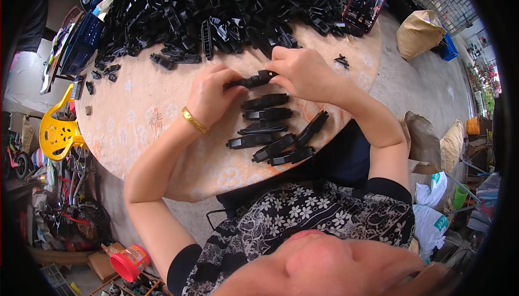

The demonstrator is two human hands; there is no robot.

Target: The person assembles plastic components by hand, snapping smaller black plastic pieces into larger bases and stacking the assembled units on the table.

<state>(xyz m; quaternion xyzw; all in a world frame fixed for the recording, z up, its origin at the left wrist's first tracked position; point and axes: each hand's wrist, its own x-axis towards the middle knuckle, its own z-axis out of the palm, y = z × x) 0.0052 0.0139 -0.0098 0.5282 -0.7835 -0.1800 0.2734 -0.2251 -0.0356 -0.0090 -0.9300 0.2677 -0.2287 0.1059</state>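
A long black plastic part (pixel 254 80) is stretched between my two hands above the cloth-covered round table. My left hand (pixel 212 89), with a gold bracelet (pixel 193 120) at its wrist, pinches the part's left end. The right end is in the closed fingers of my right hand (pixel 303 74). Nearer to me lie several similar black parts, one row (pixel 266 114) stacked toward me and a slanted one (pixel 312 129) beside it. Beyond my hands rises a big heap of black plastic pieces (pixel 216 9). My fingers hide both ends of the held part.
A phone (pixel 366 3) leans at the table's far right. Small loose black pieces lie on the tablecloth (pixel 135 101) at left and right. Around the table are a yellow plastic chair (pixel 57 128), a red bucket (pixel 130 262), a brown paper sack (pixel 419 35) and white bags (pixel 430 225).
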